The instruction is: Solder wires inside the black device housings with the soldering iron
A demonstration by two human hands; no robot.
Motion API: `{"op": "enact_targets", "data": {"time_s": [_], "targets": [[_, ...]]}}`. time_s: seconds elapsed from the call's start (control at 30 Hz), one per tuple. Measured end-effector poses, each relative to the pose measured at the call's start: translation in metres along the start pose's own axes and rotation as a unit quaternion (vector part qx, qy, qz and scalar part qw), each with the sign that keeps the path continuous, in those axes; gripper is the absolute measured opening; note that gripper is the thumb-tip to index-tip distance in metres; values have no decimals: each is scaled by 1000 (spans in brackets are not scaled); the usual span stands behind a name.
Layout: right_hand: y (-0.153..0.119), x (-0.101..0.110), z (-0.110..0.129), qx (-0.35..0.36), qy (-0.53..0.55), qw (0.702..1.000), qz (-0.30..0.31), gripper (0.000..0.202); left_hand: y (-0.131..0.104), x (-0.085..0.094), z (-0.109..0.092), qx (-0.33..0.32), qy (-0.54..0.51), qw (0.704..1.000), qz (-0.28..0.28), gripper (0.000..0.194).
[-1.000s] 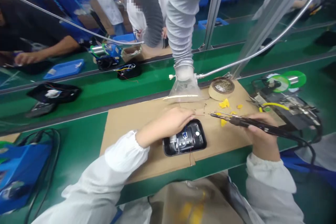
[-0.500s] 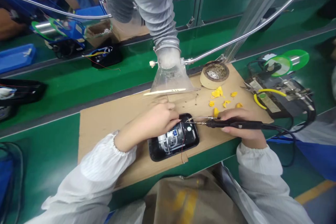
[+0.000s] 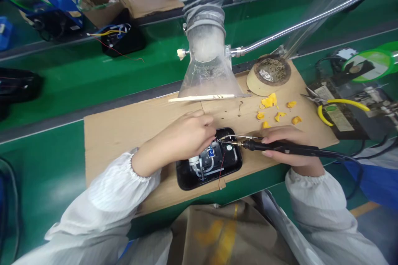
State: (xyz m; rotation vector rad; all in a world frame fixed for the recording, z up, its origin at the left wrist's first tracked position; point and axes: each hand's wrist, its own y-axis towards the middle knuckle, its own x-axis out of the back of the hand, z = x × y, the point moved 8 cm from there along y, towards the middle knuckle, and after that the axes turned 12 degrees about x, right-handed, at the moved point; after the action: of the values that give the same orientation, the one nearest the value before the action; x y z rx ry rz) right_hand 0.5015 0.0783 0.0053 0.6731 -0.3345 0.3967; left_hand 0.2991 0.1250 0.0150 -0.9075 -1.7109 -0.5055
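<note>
My right hand (image 3: 287,145) is wrapped round a black soldering iron (image 3: 280,147), which has a thin metal tube running along its tip. The tip points left into a black plastic housing (image 3: 186,180) lying open on the cardboard. Inside it are white tubes, a small blue-and-white part (image 3: 211,152) and a thin red wire (image 3: 222,169) that hangs over the near edge. Over the far left part of the housing, my left hand (image 3: 192,134) is closed, its fingertips pinched close to the iron's tip. What those fingers hold is too small to make out.
A clear fume hood (image 3: 208,78) hangs just beyond my hands. Behind the iron lie yellow scraps (image 3: 269,101) and a round solder-waste bowl (image 3: 258,85). To the right are yellow-handled pliers (image 3: 348,102) and a solder spool (image 3: 370,66). Another housing (image 3: 124,45) sits across the bench.
The view has moved closer and lower over the bench. My left fingertips and the iron's tip stay close together over the housing, with both grips unchanged.
</note>
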Motion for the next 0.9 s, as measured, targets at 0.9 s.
{"op": "enact_targets", "data": {"time_s": [0.9], "targets": [[3,-5,-2,9,8,1000,23,26,0,0,0,-12,-11,1000,-1,32]]}}
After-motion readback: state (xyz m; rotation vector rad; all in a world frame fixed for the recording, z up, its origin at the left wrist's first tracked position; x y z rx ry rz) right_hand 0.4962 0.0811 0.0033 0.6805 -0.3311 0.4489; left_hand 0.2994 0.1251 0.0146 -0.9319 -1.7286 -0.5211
